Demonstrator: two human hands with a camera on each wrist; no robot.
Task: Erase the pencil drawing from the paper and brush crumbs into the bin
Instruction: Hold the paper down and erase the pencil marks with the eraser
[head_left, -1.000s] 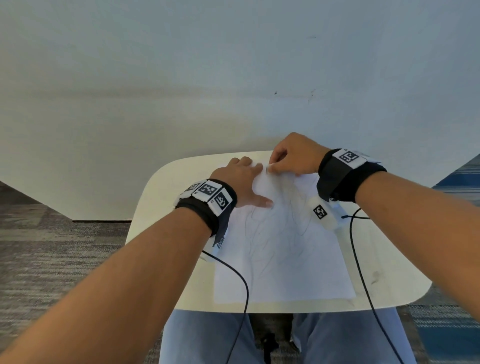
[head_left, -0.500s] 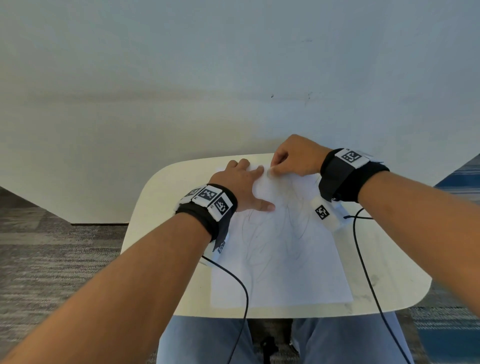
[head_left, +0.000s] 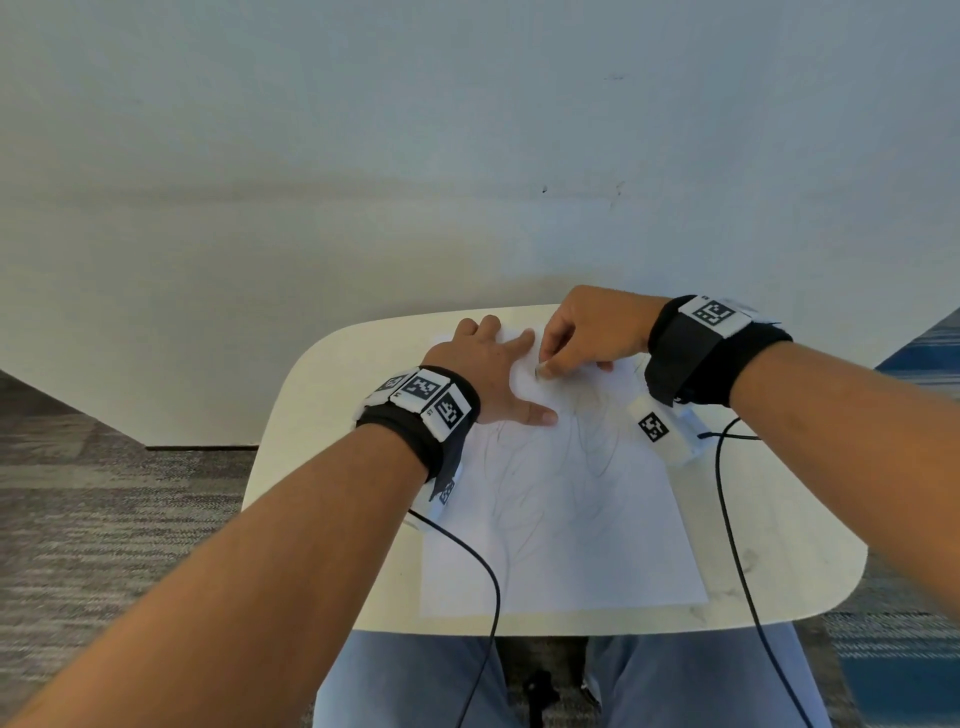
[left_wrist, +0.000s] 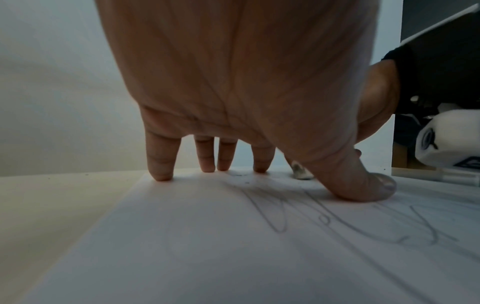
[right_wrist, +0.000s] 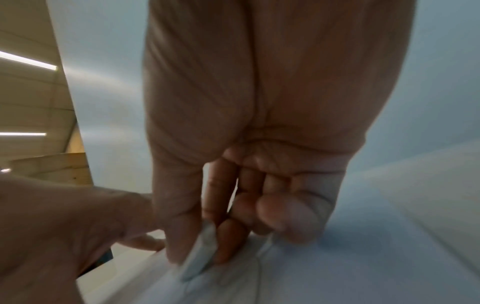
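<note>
The paper (head_left: 561, 499) lies flat on the small rounded table (head_left: 322, 415), its near edge close to the table's near edge, above the person's lap. Loose pencil scribbles (left_wrist: 298, 211) cover much of the sheet, so most of the drawing is not yet rubbed out; the far corner, around the hands, looks paler, though the head view is too faint there to be sure.

The eraser (right_wrist: 201, 253), a small pale block with a grubby working end, is pinched between the thumb and first fingers of the right hand (head_left: 592, 332). That grip is closed tight around it, with the other fingers curled in behind, and the eraser's tip sits on the paper near the sheet's far edge. A short, low pinch like this probably gives firm pressure and small, controlled strokes.

The left hand (head_left: 493, 369) is spread flat just beside it, fingertips (left_wrist: 161, 174) and thumb pressing down on the sheet and holding nothing. It is likely placed there to pin the paper so the rubbing does not drag or crease it; the eraser works in the gap between the left thumb and forefinger.

A few dark specks (left_wrist: 241, 179) lie on the paper by the fingertips, which may be crumbs. No bin shows in any view. Thin black cables (head_left: 488, 582) trail from both wristbands across the table.
</note>
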